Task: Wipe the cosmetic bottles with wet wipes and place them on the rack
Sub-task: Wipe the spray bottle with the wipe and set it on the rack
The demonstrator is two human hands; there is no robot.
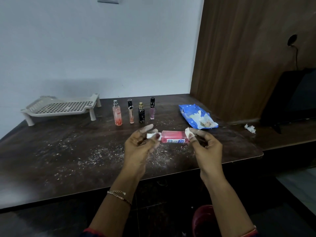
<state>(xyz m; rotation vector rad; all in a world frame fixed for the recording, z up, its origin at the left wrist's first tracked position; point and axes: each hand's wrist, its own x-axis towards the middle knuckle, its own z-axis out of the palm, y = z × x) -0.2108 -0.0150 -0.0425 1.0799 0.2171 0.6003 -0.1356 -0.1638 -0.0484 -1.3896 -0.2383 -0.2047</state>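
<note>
While the pink bottle (pixel 172 136) is held lying sideways in the air just above the table (pixel 68 159), it is supported only at its two ends: the left hand (pixel 140 147) pinches the white cap (pixel 153 135) between thumb and fingers, and the right hand (pixel 205 144) pinches a small wadded wipe (pixel 189 132) against the base. Finding one: a smooth, dampened body held by its cap alone is likely to slip or turn if wiping pressure comes from the right; a loose cap could part from the body. Finding two: pale grit lies scattered on the table directly beneath, so a drop would soil the bottle again. Finding three: four other bottles (pixel 130 111) stand upright in a row just behind the hands, and a careless carry toward the rack (pixel 63 106), well apart at far left, could topple them. The wipe pack (pixel 196 117) lies open to the right.
</note>
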